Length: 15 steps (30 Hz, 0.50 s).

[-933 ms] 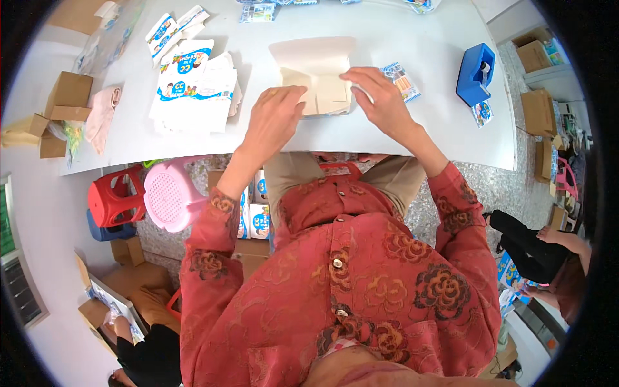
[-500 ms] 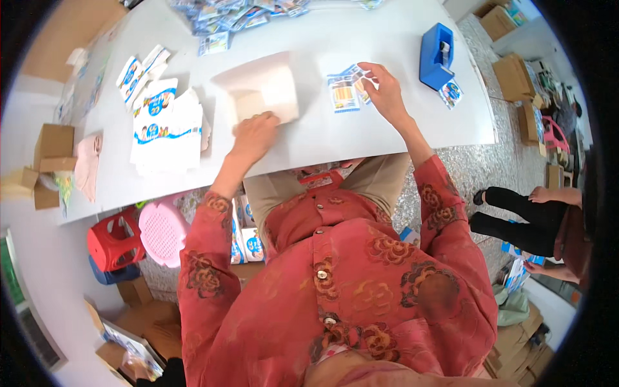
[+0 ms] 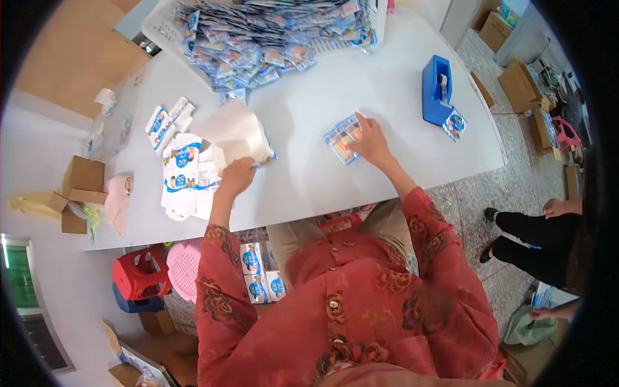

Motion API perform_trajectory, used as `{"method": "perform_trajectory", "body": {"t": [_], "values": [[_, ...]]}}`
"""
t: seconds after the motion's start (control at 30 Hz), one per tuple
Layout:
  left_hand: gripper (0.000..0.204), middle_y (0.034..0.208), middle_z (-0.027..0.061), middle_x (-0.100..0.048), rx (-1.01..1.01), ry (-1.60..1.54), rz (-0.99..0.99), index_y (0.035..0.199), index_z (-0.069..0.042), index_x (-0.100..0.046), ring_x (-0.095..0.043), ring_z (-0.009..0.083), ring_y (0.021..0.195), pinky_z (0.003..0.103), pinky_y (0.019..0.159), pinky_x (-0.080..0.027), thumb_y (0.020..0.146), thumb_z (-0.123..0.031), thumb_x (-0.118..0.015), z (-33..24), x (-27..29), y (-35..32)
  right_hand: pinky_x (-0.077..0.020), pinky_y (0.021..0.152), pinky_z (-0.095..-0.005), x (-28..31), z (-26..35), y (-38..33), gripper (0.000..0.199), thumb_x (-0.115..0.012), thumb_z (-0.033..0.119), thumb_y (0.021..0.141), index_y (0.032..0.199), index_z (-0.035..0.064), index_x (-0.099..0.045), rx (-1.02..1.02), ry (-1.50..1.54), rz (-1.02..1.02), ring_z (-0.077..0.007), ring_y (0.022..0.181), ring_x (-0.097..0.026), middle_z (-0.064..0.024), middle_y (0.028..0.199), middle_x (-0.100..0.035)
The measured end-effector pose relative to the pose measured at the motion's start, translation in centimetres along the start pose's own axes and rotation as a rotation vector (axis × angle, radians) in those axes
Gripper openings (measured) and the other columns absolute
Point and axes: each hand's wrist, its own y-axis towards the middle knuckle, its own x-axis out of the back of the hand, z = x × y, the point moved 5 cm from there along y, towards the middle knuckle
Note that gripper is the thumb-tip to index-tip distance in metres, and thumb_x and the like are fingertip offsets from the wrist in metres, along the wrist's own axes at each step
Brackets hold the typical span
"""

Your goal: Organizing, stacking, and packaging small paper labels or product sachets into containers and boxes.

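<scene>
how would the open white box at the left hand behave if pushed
The open white box looks like thin card, so it is probably light and apt to slide. Its raised flap, free along its outer edge, would likely bend easily. Its squared walls make rolling unlikely.

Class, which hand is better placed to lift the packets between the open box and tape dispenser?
Probably the right hand: it touches the packets, while the left hand is at the open box.

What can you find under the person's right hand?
At least one blue-edged packet reaches under the right hand: its left part shows, but the fingers hide the rest and anything beneath.
</scene>
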Motion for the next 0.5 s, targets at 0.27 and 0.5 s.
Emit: {"method": "perform_trajectory", "body": {"t": [0.27, 0.5], "values": [[0.027, 0.090, 0.0070, -0.068, -0.118, -0.632, 0.104, 0.107, 0.000, -0.063, -0.063, 0.0153, 0.082, 0.027, 0.078, -0.048, 0.089, -0.019, -0.060, -4.2, 8.6, 0.1, -0.0404, 0.096, -0.0459, -1.7, 1.6, 4.2, 0.076, -0.072, 0.018, 0.070, 0.137, 0.0090, -0.036, 0.213, 0.115, 0.135, -0.0397, 0.118, -0.043, -0.0216, 0.130, -0.042], [0.019, 0.085, 0.0064, -0.067, -0.135, -1.049, -0.329, 0.103, 0.003, -0.063, -0.064, 0.0106, 0.082, 0.023, 0.074, -0.048, 0.090, -0.010, -0.058, -2.6, 15.0, 0.4, -0.0338, 0.104, -0.0440, -3.7, 12.6, 14.1, 0.083, -0.073, 0.014, 0.070, 0.141, 0.0083, -0.030, 0.591, 0.031, -0.086, -0.0391, 0.127, -0.036, -0.0197, 0.140, -0.034]]}}
